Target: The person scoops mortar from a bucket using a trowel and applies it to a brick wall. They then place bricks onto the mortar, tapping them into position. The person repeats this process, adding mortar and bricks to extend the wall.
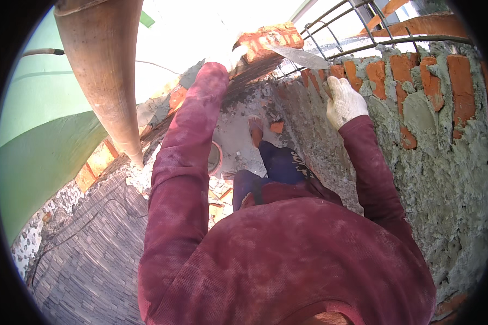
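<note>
My right hand (346,102), in a white work glove, is closed around the handle of a trowel (302,57). The trowel's flat grey blade reaches left to an orange brick (271,39) on top of the low wall ahead. My left hand (228,56) is stretched forward beside the brick's left end. Glare washes it out, so its fingers, and whether they touch the brick, cannot be made out. Wet-looking grey mortar (191,73) lies on the wall top left of my left sleeve.
A thick bamboo pole (106,70) stands close on the left. Steel rebar (363,24) juts along the far right. A rough brick-and-mortar wall (434,179) rises on the right. Below are a round bucket (215,157), brick rubble (218,197), and grey roof shingles (92,254).
</note>
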Available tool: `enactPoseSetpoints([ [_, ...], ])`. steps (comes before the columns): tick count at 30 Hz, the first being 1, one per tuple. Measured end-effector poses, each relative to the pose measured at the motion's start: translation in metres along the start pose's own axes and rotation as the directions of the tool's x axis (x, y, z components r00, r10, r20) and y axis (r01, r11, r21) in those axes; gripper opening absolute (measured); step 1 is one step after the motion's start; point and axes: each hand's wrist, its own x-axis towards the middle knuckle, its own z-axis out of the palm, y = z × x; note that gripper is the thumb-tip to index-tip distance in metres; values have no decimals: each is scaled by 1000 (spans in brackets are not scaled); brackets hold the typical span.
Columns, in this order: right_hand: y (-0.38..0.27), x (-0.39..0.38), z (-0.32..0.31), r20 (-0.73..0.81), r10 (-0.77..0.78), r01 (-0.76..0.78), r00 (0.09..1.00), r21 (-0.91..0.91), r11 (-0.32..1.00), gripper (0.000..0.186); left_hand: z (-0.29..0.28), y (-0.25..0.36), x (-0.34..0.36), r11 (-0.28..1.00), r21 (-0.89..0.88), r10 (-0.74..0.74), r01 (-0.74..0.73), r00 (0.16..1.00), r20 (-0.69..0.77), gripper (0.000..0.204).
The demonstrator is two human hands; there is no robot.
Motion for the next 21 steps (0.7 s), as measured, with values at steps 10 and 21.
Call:
enactPoseSetpoints([
  [10,-27,92,17,175,-3,47,985,-245,968,29,-11,84,-9,989,-128,-66,75,995,72,56],
  [21,-100,77,11,214,-246,305,945,-311,900,28,-7,50,19,998,-65,11,1,984,179,57],
])
